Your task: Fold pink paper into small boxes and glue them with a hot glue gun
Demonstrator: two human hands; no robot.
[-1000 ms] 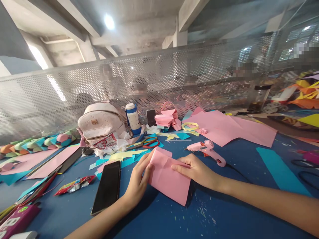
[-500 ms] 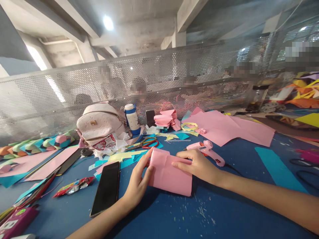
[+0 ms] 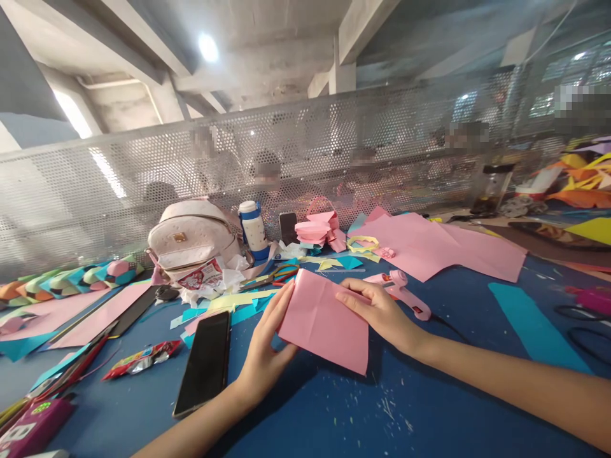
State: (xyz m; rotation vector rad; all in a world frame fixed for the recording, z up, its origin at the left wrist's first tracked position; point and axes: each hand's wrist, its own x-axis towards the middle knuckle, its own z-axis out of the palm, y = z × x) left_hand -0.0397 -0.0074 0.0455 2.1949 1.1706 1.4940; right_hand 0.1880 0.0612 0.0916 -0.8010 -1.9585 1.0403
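Above a blue table [image 3: 305, 423], right hand [image 3: 386, 315] and, seemingly, left hand [image 3: 265, 356] held light-looking, crease-prone pink paper [image 3: 322, 324], best gripped by its edges.

Glue gun [image 3: 413, 300]: nozzle hidden behind R hand [image 3: 382, 315]
Scissors [image 3: 268, 278]: partly hidden behind pink paper [image 3: 327, 324]
Purple box [image 3: 35, 425]: cut off, L edge
Forearms [image 3: 501, 369]: cut off, L @ btm, R @ R edge
Ppl [image 3: 267, 168]: blurred behind mesh [image 3: 324, 124]
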